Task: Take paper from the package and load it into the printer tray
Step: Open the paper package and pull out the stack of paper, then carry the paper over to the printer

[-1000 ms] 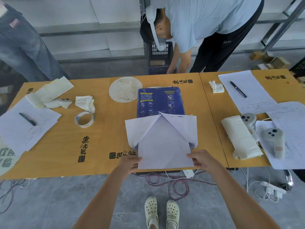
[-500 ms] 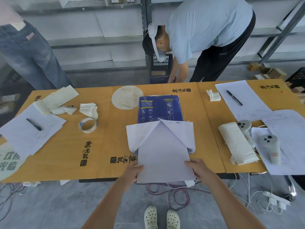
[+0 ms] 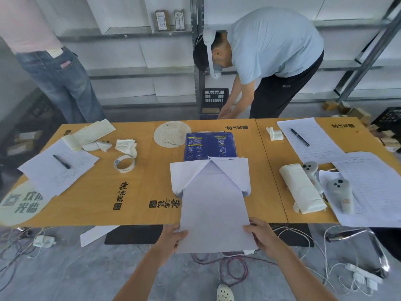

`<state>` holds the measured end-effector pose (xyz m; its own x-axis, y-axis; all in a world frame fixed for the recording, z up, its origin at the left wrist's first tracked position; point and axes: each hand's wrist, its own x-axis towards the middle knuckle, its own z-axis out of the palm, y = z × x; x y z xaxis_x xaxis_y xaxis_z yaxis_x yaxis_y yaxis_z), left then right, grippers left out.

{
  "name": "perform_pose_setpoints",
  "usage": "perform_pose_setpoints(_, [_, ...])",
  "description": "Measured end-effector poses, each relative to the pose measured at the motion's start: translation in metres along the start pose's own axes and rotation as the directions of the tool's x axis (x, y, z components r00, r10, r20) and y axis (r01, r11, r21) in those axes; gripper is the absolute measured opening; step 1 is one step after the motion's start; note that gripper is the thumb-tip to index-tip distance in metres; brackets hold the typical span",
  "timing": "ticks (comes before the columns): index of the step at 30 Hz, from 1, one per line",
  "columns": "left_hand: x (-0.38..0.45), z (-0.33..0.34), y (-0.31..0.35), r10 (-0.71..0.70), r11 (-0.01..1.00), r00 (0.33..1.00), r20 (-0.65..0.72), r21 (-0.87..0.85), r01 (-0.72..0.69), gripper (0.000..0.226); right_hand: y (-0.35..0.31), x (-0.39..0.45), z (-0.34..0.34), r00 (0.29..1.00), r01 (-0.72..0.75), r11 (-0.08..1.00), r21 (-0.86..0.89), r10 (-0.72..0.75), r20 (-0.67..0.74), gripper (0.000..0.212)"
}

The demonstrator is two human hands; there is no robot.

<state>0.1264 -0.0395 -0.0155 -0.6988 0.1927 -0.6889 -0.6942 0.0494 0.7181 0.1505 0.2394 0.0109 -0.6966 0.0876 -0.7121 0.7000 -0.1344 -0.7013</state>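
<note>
A blue paper package lies in the middle of the orange table, its white wrapper flaps folded open toward me. A white paper stack sticks out of the open end and overhangs the table's near edge. My left hand grips the stack's near left corner. My right hand grips the near right corner. No printer tray is in view.
A tape roll, crumpled tissues and papers with a pen lie at left. Two grey controllers, a cloth roll and written sheets lie at right. A person bends over behind the table. Cables lie on the floor.
Both hands have drawn the paper stack toward me, further out of the package and past the table edge. The camera has tilted up and back.
</note>
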Motion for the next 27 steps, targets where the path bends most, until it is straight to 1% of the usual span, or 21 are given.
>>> perform_pose_setpoints(5, [-0.035,-0.003,-0.014,0.066,0.998,0.997,0.026,0.01,-0.066,0.025,0.02,-0.035,0.004,0.997,0.062,0.998,-0.014,-0.063,-0.053,0.024])
perform_pose_setpoints(9, [-0.071,-0.013,-0.026,0.139,0.989,0.988,0.06,0.037,-0.141,0.021,0.04,-0.068,0.012,0.992,0.116,0.993,0.013,-0.116,-0.053,0.022])
perform_pose_setpoints(14, [-0.117,-0.036,-0.036,0.254,0.966,0.967,-0.003,0.044,-0.254,0.029,0.049,-0.102,0.034,0.98,0.199,0.98,0.006,-0.199,-0.004,0.022])
perform_pose_setpoints(17, [-0.142,-0.056,-0.032,0.33,0.943,0.943,-0.041,0.044,-0.329,0.03,0.035,-0.111,0.057,0.967,0.241,0.97,0.009,-0.241,0.076,0.028])
perform_pose_setpoints(20, [-0.168,-0.081,-0.026,0.396,0.918,0.912,-0.107,0.01,-0.397,0.03,0.011,-0.113,0.092,0.93,0.329,0.944,-0.007,-0.323,0.175,0.039])
perform_pose_setpoints(23, [-0.194,-0.11,-0.023,0.449,0.889,0.877,-0.174,-0.01,-0.457,0.029,-0.018,-0.113,0.141,0.877,0.41,0.911,0.047,-0.408,0.254,0.033])
perform_pose_setpoints(25, [-0.21,-0.132,-0.023,0.474,0.871,0.854,-0.214,-0.024,-0.49,0.03,-0.037,-0.112,0.177,0.854,0.43,0.901,0.056,-0.426,0.298,0.033])
perform_pose_setpoints(27, [-0.224,-0.157,-0.022,0.473,0.864,0.841,-0.264,-0.047,-0.501,0.034,-0.05,-0.111,0.212,0.805,0.445,0.894,0.047,-0.423,0.416,0.033])
